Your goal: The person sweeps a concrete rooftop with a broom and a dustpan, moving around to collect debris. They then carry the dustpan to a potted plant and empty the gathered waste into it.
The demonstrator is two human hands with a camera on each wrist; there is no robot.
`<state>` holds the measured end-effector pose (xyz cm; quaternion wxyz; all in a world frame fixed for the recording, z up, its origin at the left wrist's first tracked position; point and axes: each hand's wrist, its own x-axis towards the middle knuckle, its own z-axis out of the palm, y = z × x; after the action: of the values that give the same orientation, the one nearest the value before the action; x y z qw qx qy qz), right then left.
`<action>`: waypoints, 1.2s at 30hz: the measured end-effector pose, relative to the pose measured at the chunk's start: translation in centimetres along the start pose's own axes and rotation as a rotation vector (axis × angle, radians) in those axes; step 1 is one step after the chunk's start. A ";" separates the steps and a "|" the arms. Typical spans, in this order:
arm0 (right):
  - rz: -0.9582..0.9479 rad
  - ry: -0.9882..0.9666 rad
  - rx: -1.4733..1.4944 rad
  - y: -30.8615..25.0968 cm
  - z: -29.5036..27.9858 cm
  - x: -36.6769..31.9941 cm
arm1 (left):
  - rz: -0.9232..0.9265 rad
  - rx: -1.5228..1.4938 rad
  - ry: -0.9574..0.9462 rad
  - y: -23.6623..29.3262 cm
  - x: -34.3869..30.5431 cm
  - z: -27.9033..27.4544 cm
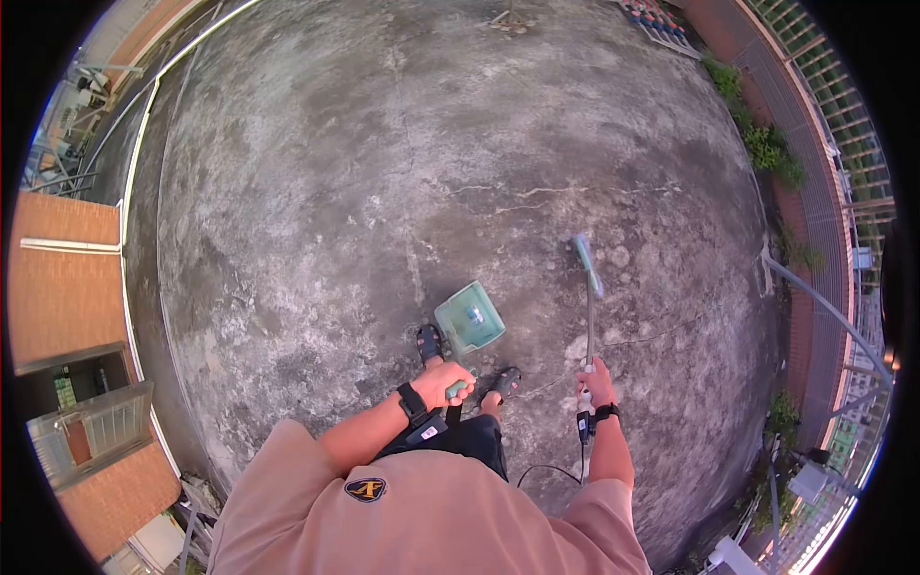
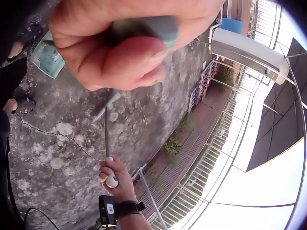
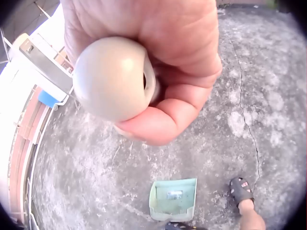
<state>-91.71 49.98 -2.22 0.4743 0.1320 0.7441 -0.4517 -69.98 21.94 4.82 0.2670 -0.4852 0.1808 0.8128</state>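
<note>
My left hand (image 1: 444, 381) grips the green handle end of a long-handled dustpan (image 1: 487, 333), whose pale green pan is down on the concrete between my feet. Inside the pan lies a small shiny, clear-and-bluish piece of litter (image 3: 174, 194). On the other side, my right hand (image 1: 601, 385) is curled round the grey stick of a broom (image 1: 590, 331), near its rounded, pale handle end (image 3: 112, 79). The broom's blue-green head (image 1: 587, 264) is at the floor, ahead and to the right of the dustpan.
Cracked, stained concrete floor (image 1: 364, 192) spreads all around. A brick wall with an open window (image 1: 96, 431) stands at left. Along the right edge run plants (image 1: 767, 144), a low wall, a railing and a slanted metal pole (image 1: 829, 311). A black cable (image 1: 546, 468) hangs by my right wrist.
</note>
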 end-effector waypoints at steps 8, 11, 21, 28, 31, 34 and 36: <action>0.079 -0.209 -0.554 8.2 10.7 -7.8 | -0.036 0.064 -0.068 3.2 2.5 -4.0; 0.161 -0.293 -0.669 6.9 11.7 -13.9 | -0.039 0.054 -0.085 3.9 3.1 -5.0; 0.122 -0.174 -0.282 3.0 8.4 -15.7 | 0.011 0.073 -0.088 5.6 2.0 -6.4; -0.084 -0.089 -0.281 -5.9 1.5 -3.0 | 0.007 -0.056 -0.087 5.6 1.6 -5.1; -0.125 -0.102 -0.264 -9.2 -1.3 4.5 | 0.116 -0.034 -0.114 6.7 0.3 -3.1; -0.180 -0.049 -0.391 -10.3 -1.5 10.2 | 0.187 0.046 -0.167 8.1 0.6 -0.9; -0.154 -0.101 -0.446 -8.9 -1.1 12.3 | 0.297 0.106 -0.021 8.6 2.0 0.2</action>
<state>-104.21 43.09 -7.33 0.4923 -0.0560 0.8088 -0.3168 -76.09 15.76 3.40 0.1710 -0.4299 0.2902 0.8377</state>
